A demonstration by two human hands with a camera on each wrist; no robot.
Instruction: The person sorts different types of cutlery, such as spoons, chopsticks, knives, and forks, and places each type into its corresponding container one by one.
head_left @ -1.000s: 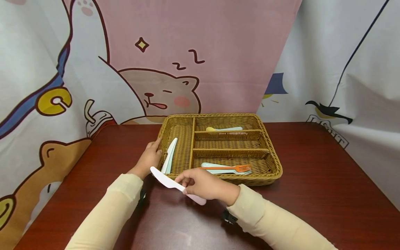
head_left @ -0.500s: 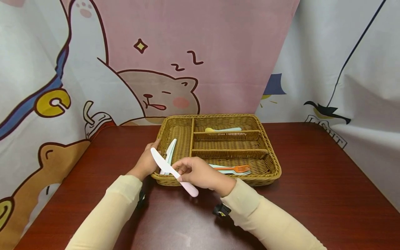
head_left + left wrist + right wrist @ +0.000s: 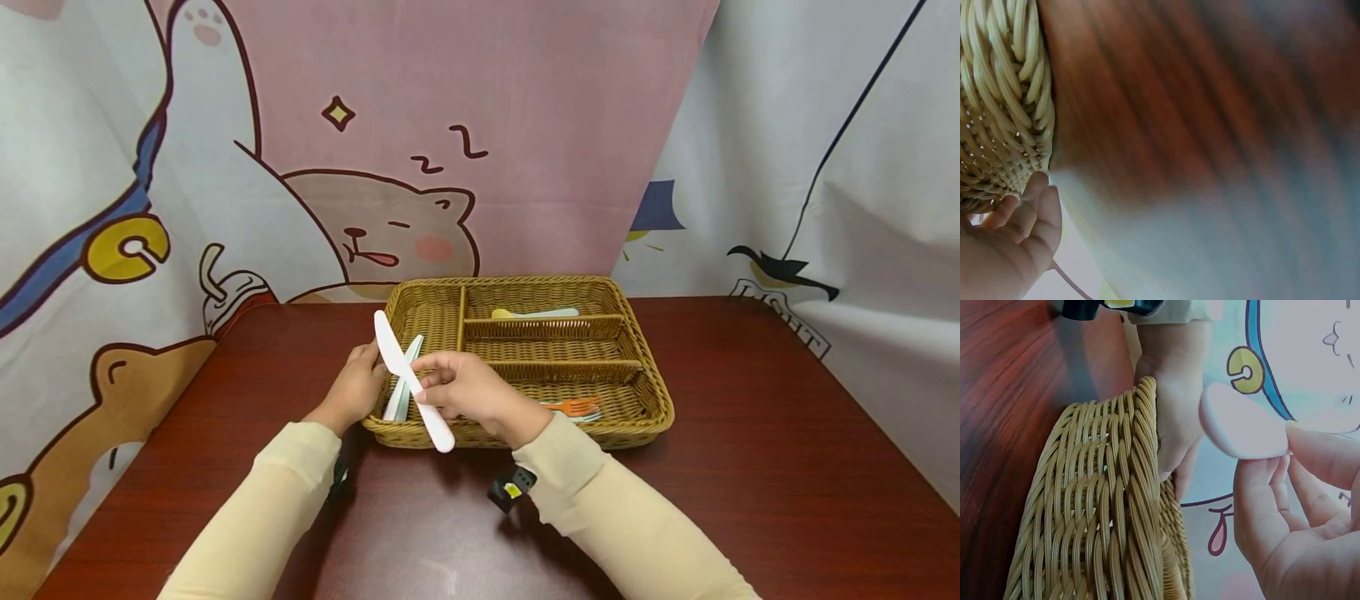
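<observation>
My right hand [image 3: 468,387] pinches a white and pale pink table knife [image 3: 395,354], held with its blade up and leaning left over the wicker cutlery basket [image 3: 540,282]. In the right wrist view, the knife's rounded handle end [image 3: 1241,422] points toward the camera. My left hand [image 3: 352,390] rests at the basket's left rim, its fingers fairly straight against the wicker [image 3: 1004,106] in the left wrist view. Behind the held knife, a white knife [image 3: 393,404] and a pale green piece [image 3: 405,403] lie in the left compartment.
The front right compartment holds an orange fork [image 3: 577,407] and pale blue cutlery, partly hidden by my right hand. A yellow-ended, pale blue utensil [image 3: 555,313] lies in the back compartment. Beneath is a dark red wooden table [image 3: 750,433]; a printed curtain [image 3: 555,133] hangs behind.
My right hand has lifted the knife and carried it up and left, from the front edge to over the left compartment. The blade has turned more upright. My left hand stays at the rim.
</observation>
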